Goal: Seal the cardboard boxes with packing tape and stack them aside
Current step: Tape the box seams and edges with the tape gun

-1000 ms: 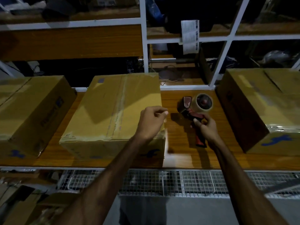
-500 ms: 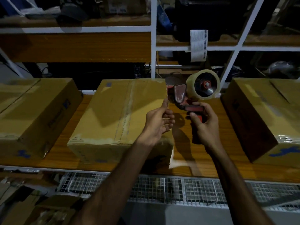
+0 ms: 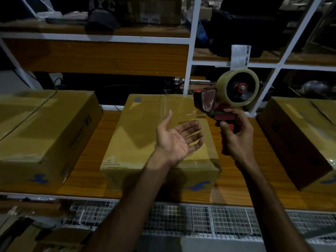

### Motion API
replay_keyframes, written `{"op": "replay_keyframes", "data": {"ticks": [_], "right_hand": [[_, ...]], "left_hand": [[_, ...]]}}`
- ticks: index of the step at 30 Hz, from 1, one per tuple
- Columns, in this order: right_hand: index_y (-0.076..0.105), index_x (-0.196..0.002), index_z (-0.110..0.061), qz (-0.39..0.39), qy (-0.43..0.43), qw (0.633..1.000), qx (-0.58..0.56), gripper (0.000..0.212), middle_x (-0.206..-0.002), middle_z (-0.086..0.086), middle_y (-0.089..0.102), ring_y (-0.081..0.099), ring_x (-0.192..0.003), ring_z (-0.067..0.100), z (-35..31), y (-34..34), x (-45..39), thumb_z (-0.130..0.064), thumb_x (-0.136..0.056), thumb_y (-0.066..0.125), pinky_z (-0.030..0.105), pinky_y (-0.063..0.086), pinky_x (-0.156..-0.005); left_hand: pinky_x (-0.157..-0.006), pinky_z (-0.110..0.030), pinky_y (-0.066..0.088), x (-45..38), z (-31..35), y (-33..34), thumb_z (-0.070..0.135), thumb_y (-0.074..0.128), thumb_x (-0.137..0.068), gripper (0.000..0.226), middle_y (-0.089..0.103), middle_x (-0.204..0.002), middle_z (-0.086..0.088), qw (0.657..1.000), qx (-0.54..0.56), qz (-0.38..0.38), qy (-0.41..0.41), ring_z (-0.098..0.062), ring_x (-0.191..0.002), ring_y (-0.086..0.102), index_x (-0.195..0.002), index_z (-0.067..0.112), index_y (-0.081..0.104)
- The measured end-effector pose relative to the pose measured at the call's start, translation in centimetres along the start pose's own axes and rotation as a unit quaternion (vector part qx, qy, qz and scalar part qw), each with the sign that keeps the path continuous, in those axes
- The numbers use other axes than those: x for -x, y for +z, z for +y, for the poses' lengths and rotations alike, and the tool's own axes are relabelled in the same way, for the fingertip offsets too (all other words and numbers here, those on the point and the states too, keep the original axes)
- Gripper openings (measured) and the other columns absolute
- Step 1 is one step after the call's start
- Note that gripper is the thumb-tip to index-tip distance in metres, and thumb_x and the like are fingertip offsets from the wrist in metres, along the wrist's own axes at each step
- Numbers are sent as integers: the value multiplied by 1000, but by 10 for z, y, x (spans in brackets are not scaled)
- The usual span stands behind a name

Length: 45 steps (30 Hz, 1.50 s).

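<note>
A closed cardboard box (image 3: 145, 135) lies in the middle of the wooden shelf, a tape strip along its top seam. My left hand (image 3: 177, 140) hovers above its right half, palm up, fingers relaxed and holding nothing. My right hand (image 3: 236, 135) grips the red handle of a tape dispenser (image 3: 227, 95), raised above the box's far right corner, with its clear tape roll uppermost. Another cardboard box (image 3: 41, 131) sits to the left and a third cardboard box (image 3: 305, 135) to the right.
The wooden shelf (image 3: 91, 153) has bare strips between the boxes. White rack posts (image 3: 190, 51) rise behind the middle box, with upper shelves holding dark items and a paper label (image 3: 240, 57). A wire mesh panel (image 3: 200, 219) runs below the shelf edge.
My right hand lifted the tape dispenser off the shelf and raised it higher. My left hand left the box's right edge and turned palm up, fingers spread.
</note>
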State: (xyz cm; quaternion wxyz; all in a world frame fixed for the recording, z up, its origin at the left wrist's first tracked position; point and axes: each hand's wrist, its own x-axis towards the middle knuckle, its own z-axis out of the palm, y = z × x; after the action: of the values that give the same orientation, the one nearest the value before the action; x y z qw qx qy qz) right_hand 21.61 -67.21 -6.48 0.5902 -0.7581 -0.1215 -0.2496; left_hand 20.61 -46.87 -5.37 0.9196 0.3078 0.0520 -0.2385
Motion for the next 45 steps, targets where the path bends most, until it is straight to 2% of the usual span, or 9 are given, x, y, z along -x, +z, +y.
{"op": "replay_keyframes", "data": {"ticks": [3,9,14,17,23,32,38,42,45], "right_hand": [[60,-128,-16,-11,-17,1000,8,30,-123,8,67,67,-114,24,-10,20,5,-1,-102,64,38,58,-92],[59,-132,-25,-34,-7,999,13,29,-112,11,68,56,-81,11,-15,59,20,-13,-106,62,15,48,-65],[59,-131,-14,-32,-11,999,13,31,-119,9,66,63,-100,19,-33,92,34,1,-103,61,29,52,-81],[59,-126,-17,-42,-10,999,28,32,-118,-8,66,63,-111,7,-50,114,49,4,-102,60,23,53,-90],[61,-122,-29,-86,4,994,60,33,-106,-25,68,65,-97,4,-63,171,86,-3,-103,61,29,53,-80],[63,-126,-24,-72,-13,986,150,27,-116,1,73,70,-106,23,-66,190,100,-14,-101,63,53,58,-86],[63,-124,-32,-122,4,981,154,37,-115,-15,72,69,-111,7,-71,181,105,-2,-101,65,42,60,-93],[63,-126,-37,-123,13,979,159,42,-118,-10,72,70,-113,12,-68,179,110,-3,-102,66,49,59,-95],[63,-120,-42,-129,16,979,160,45,-117,-24,71,69,-112,5,-69,177,111,-1,-101,66,41,60,-96]], "left_hand": [[-80,-47,54,8,23,-9,79,63,-82,87,69,-99,-19,999,-26,16,-28,-35,-85,66,-104,-5,71],[-81,-41,53,34,56,-37,25,68,-94,24,65,-82,-8,996,-74,25,-40,-24,-79,65,-83,5,71],[-80,-39,54,60,74,-63,18,66,-97,17,62,-76,-5,992,-105,59,-42,-21,-74,64,-85,6,69],[-78,-40,55,80,101,-84,18,66,-93,15,61,-71,-5,985,-151,64,-45,-21,-71,64,-85,5,67],[-74,-38,52,122,148,-144,17,55,-100,22,55,-66,-2,957,-266,92,-74,-17,-63,58,-83,8,64],[-47,-24,43,179,189,-247,15,56,-98,25,38,-55,4,939,-307,150,-39,-10,-50,36,-73,11,61],[-44,-24,24,181,169,-279,18,58,-88,18,27,-56,4,953,-266,133,-57,-11,-47,27,-72,14,54],[-37,-19,23,178,159,-294,20,59,-89,19,29,-54,6,956,-252,123,-82,-8,-40,27,-72,12,55],[-36,-19,25,174,151,-300,20,56,-98,24,32,-54,7,956,-254,116,-92,-7,-40,30,-75,12,56]]}}
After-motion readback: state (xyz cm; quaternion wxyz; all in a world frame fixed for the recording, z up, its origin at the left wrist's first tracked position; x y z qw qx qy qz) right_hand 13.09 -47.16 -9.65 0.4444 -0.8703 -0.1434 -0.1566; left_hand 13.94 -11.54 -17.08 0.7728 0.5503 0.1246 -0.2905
